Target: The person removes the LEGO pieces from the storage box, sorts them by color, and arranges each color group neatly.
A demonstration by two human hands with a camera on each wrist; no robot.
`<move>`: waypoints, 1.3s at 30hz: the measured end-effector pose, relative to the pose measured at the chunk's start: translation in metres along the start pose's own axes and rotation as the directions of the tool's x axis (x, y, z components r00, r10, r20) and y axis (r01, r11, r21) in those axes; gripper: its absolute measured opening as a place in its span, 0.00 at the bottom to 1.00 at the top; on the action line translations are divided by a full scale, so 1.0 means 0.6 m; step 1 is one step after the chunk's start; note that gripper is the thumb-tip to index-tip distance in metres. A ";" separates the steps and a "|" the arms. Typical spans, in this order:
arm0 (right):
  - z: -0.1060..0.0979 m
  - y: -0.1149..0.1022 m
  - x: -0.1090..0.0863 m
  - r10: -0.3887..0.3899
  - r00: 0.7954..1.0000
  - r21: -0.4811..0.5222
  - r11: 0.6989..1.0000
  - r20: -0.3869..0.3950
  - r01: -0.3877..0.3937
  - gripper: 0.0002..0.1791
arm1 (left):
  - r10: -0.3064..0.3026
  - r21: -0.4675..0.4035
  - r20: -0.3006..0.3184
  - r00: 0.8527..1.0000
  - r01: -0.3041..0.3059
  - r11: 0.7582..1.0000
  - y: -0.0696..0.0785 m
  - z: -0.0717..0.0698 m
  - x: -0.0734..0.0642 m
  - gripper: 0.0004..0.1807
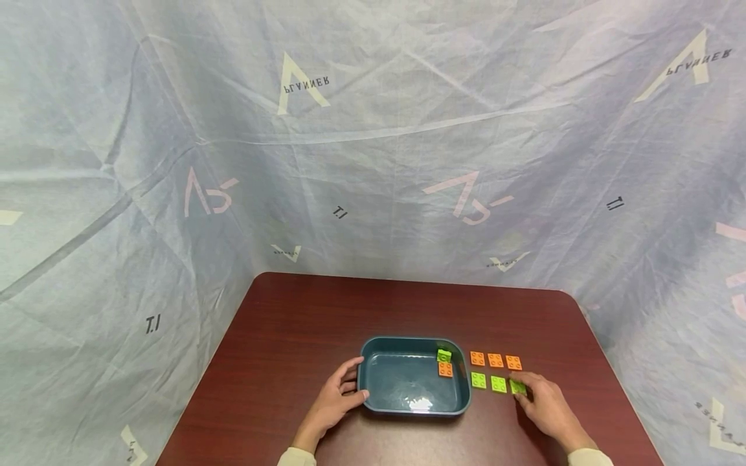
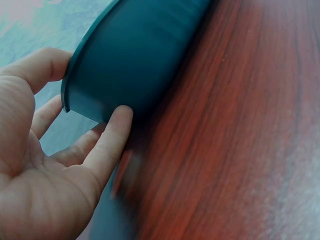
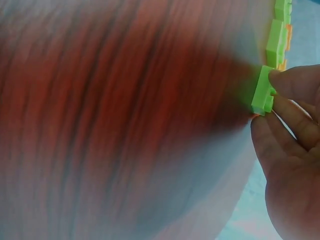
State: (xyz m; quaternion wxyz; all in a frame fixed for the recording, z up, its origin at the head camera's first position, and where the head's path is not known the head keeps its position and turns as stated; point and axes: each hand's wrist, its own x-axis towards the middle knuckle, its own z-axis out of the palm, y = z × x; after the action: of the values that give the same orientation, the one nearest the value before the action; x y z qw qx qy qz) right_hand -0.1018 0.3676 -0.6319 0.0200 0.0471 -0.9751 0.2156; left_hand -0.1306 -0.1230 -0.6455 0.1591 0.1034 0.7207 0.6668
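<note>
A dark teal rectangular tub stands on the table in the head view. My left hand rests against its left end, fingers spread and touching the rim and outer wall; the left wrist view shows the hand at the wall. Inside the tub, at its right side, lie a green toy building block and an orange block. My right hand pinches the rightmost green block of the near row. In the right wrist view the hand has fingertips on this block.
Two more green blocks sit between the tub and my right hand. Behind them is a row of orange blocks. The reddish-brown table is surrounded by hanging grey printed cloth.
</note>
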 end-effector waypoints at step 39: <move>-0.024 -0.189 0.029 -0.189 0.913 0.107 0.964 -0.362 0.242 0.23 | -0.011 -0.008 0.005 1.000 0.012 1.000 0.001 -0.001 -0.001 0.41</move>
State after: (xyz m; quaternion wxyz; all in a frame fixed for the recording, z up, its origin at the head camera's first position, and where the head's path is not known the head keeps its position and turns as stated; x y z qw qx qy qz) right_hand -0.1072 0.2697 -0.5702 0.2124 0.1169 -0.9260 0.2893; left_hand -0.1305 -0.1235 -0.6449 0.1651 0.1002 0.7181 0.6686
